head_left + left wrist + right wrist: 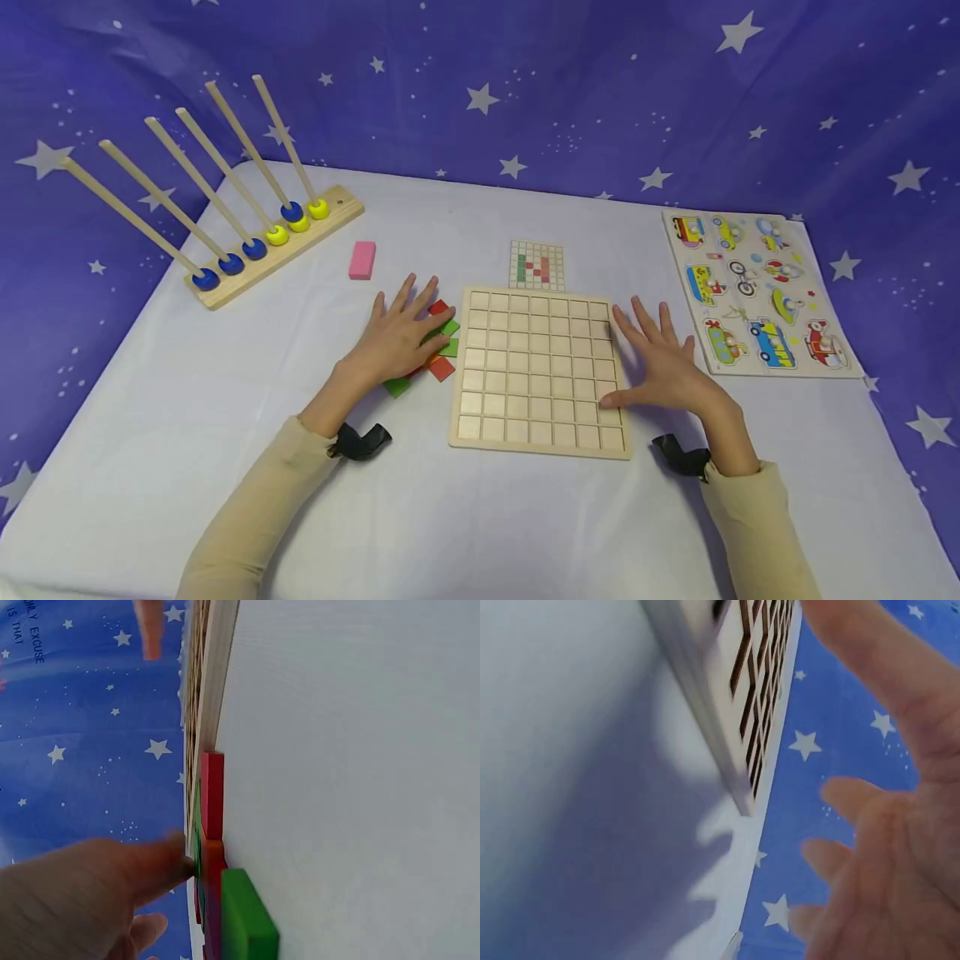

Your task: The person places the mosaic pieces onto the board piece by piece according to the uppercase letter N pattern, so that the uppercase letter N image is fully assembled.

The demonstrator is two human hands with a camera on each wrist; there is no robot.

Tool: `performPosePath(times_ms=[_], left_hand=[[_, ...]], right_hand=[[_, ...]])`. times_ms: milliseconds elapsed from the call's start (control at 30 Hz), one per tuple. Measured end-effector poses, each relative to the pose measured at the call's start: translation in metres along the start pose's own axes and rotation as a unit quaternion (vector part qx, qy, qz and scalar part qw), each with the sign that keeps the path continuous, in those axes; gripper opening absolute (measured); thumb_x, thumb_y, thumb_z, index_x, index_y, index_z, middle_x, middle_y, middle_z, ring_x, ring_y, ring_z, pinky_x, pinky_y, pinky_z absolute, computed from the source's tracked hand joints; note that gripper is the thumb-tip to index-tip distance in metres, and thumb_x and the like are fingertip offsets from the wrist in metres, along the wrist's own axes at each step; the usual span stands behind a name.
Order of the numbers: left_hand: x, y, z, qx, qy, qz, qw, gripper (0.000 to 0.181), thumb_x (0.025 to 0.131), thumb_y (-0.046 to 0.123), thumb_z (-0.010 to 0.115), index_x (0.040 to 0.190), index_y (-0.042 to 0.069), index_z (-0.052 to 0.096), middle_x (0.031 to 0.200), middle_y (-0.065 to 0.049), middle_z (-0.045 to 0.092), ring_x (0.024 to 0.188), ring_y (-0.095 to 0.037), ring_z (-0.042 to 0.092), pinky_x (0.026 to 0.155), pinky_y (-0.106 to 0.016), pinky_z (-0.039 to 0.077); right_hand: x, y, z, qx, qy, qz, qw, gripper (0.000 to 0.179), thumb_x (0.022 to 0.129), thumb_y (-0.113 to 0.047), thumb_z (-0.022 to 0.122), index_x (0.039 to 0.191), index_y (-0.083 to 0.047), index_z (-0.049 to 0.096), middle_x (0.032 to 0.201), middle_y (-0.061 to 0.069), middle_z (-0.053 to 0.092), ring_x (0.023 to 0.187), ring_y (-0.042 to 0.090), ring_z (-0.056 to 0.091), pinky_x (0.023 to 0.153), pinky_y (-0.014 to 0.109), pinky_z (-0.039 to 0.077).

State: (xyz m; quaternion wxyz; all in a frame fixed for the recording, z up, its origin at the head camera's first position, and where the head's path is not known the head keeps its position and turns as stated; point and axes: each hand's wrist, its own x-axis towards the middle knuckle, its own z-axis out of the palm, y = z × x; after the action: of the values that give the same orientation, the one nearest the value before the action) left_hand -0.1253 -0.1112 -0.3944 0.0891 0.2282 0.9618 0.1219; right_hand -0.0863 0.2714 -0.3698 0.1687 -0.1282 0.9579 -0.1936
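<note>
A square wooden grid board (540, 451) lies at the middle of the white table. To its left, my left hand (393, 340) spreads its fingers over a loose group of square tiles, among them a red tile (442, 368) and a green tile (450, 347). Some tiles are hidden under that hand. The left wrist view shows a fingertip close to the tiles; whether it touches them I cannot tell. My right hand (663, 367) is held with fingers spread at the board's right edge, its thumb over the rim. In the right wrist view nothing is in its palm (900, 847).
A small pattern card (557, 250) lies behind the board. A wooden peg stand (217, 293) with blue and yellow beads stands back left, near a pink block (362, 260). To the right lies a vehicle knob puzzle (723, 287). A starry blue cloth (420, 92) hangs behind.
</note>
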Motion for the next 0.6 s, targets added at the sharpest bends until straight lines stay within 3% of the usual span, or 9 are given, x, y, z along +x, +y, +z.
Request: performPosePath(times_ms=[133, 267, 400, 600], left_hand=[[0.005, -0.002, 0.000, 0.004, 0.015, 0.013, 0.9998, 0.045, 0.097, 0.028, 0.055, 0.141, 0.023, 0.050, 0.162, -0.010, 0.014, 0.149, -0.037, 0.004, 0.110, -0.071, 0.013], [0.008, -0.004, 0.002, 0.008, 0.032, 0.036, 0.9988, 0.043, 0.095, 0.024, 0.058, 0.138, 0.023, 0.054, 0.161, -0.011, 0.018, 0.148, -0.038, 0.010, 0.109, -0.070, 0.017], [0.009, -0.007, 0.004, 0.002, 0.031, 0.068, 0.9972, 0.042, 0.094, 0.024, 0.061, 0.135, 0.022, 0.057, 0.159, -0.012, 0.023, 0.148, -0.037, 0.014, 0.110, -0.068, 0.020], [0.011, -0.011, 0.004, -0.024, 0.062, 0.124, 0.9901, 0.034, 0.088, 0.019, 0.071, 0.121, 0.012, 0.068, 0.149, -0.015, 0.043, 0.140, -0.035, 0.035, 0.107, -0.063, 0.030]], right_hand=[[0.004, 0.007, 0.004, 0.014, -0.055, -0.006, 0.9983, 0.132, 0.059, -0.053, 0.086, 0.156, -0.017, 0.003, 0.162, 0.015, -0.006, 0.144, 0.047, -0.015, 0.096, 0.083, -0.005], [0.007, 0.009, 0.005, 0.022, -0.090, -0.019, 0.9955, 0.133, 0.056, -0.048, 0.089, 0.155, -0.010, 0.007, 0.162, 0.018, -0.002, 0.145, 0.047, -0.009, 0.097, 0.082, -0.001], [0.005, 0.008, 0.004, 0.003, -0.102, -0.024, 0.9944, 0.143, 0.047, -0.052, 0.091, 0.154, -0.006, 0.009, 0.161, 0.018, -0.003, 0.145, 0.047, -0.007, 0.096, 0.083, 0.004], [0.006, 0.008, 0.004, -0.016, -0.101, -0.022, 0.9945, 0.150, 0.042, -0.056, 0.090, 0.155, -0.008, 0.005, 0.162, 0.011, -0.008, 0.147, 0.043, -0.006, 0.095, 0.083, 0.005]])
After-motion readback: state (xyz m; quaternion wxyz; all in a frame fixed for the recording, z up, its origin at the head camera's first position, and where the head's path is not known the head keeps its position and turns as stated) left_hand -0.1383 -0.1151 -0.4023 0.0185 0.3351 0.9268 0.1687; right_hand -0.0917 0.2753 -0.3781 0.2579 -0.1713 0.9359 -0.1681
